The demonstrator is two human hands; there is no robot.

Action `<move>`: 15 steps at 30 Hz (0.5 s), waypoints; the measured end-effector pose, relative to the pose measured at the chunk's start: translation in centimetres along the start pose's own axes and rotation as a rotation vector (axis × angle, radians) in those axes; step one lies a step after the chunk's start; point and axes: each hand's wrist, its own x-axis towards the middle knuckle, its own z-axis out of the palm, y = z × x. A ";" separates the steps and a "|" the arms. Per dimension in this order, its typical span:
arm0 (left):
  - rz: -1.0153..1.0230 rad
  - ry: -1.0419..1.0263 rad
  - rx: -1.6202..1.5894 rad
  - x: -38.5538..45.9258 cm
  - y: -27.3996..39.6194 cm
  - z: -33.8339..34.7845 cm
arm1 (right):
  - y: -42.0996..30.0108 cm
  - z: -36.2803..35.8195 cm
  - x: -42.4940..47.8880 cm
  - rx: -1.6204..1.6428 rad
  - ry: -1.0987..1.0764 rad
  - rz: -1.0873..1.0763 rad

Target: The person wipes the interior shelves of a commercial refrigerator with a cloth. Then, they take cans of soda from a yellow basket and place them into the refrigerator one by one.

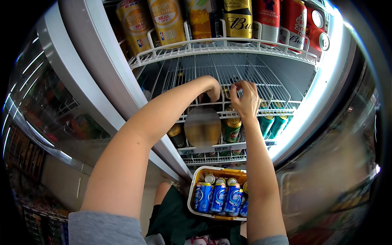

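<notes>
My left hand [213,89] reaches over the front of a white wire shelf [196,69] inside an upright drinks fridge. Its wrist is bent, the fingers point down, and their tips are hidden. Close by on the right is my right hand [246,99], back towards me, thumb and fingers curled near the shelf's front rail. Something small and shiny shows by its thumb, too unclear to name. No can is plainly in either hand. Below the hands, a green beer can [232,130] and teal cans [272,124] stand on a lower shelf.
A yellow and white plastic basket [190,196] holding several blue cans [218,197] stands before my knees. Gold cans [167,23] and red cans [265,21] line the shelf above. The fridge's door frame [101,55] rises at left; a bright light strip [329,70] runs down the right.
</notes>
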 end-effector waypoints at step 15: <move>0.019 0.753 0.064 5.5 -4.2 0.6 | -0.5 0.7 0.1 0.007 0.025 -0.017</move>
